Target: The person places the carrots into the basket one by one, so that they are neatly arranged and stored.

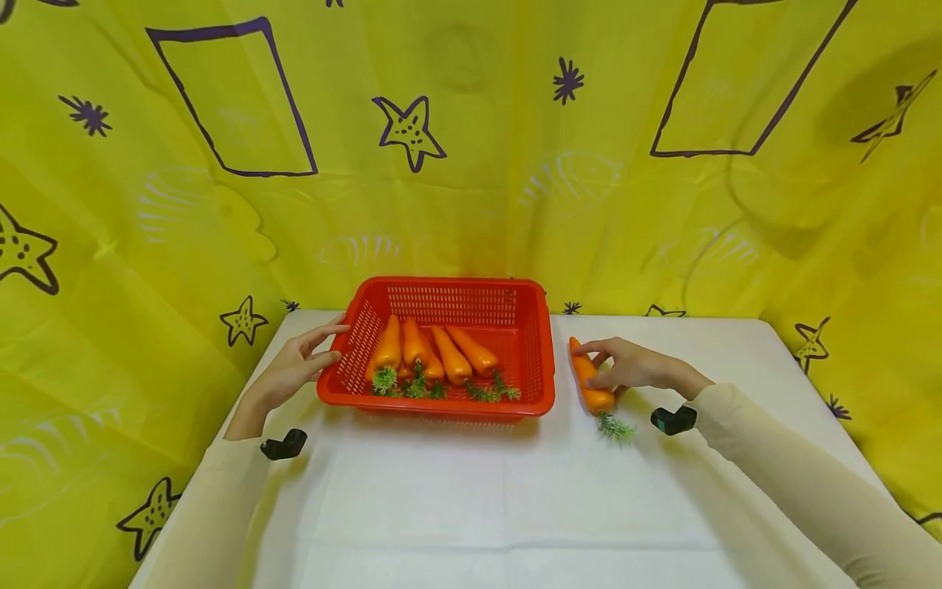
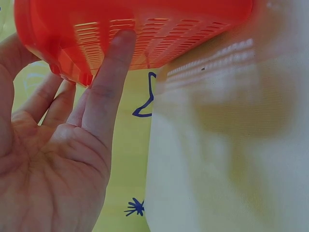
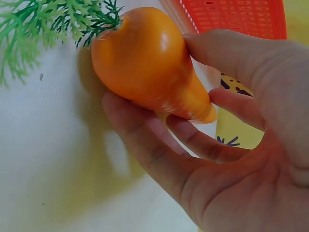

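Observation:
A red plastic basket (image 1: 530,360) stands on the white table with several orange carrots (image 1: 454,357) lying in it, their green tops toward the front. At the basket's left side is my left hand (image 1: 294,368), its fingers extended; in the left wrist view a straight finger (image 2: 108,82) lies against the slotted wall (image 2: 169,34). Right of the basket, my right hand (image 1: 625,366) holds one carrot (image 1: 586,378) between thumb and fingers. That carrot's thick end (image 3: 142,53) and feathery green top (image 3: 53,24) face the right wrist camera; its narrow tip points away.
A white cloth (image 1: 441,499) covers the table. Behind and at both sides hangs a yellow curtain (image 1: 486,221) with drawn stars and frames, close behind the basket's back rim.

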The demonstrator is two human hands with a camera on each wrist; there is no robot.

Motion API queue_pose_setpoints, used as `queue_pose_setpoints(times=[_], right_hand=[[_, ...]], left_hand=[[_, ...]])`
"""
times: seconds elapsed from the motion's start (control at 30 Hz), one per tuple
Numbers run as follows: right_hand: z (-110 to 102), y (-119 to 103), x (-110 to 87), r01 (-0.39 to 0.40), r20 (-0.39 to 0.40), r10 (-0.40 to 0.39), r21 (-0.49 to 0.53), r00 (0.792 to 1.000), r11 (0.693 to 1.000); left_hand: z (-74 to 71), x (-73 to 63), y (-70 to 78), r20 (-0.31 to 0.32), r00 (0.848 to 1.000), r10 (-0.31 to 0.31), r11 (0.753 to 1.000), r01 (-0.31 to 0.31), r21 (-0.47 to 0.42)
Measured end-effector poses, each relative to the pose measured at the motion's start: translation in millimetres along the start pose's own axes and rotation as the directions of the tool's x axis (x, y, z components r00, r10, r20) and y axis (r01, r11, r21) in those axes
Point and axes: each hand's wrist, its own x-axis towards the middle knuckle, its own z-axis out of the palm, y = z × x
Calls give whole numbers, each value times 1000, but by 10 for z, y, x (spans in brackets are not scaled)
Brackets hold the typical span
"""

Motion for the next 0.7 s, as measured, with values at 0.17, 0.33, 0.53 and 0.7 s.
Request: queue_pose_setpoints(times=[0.17,0.33,0.53,0.7], right_hand=[[-34,-78,-66,19,1,-18,-37,1000,999],[-84,-178,-153,65,0,-65,-43,998,997],[-161,-257,-260,96,-55,-99,-43,994,994],[-207,-363,-354,141,-129,-144,-36,981,989]], left_hand=[[-1,2,-7,0,1000,-2,1000,2,10],[-3,-8,-18,5,1000,3,1000,-3,12],[1,-12,-11,10,1000,5,1000,-5,30],[-9,-10,-13,12,1000,11,999,-12,36]])
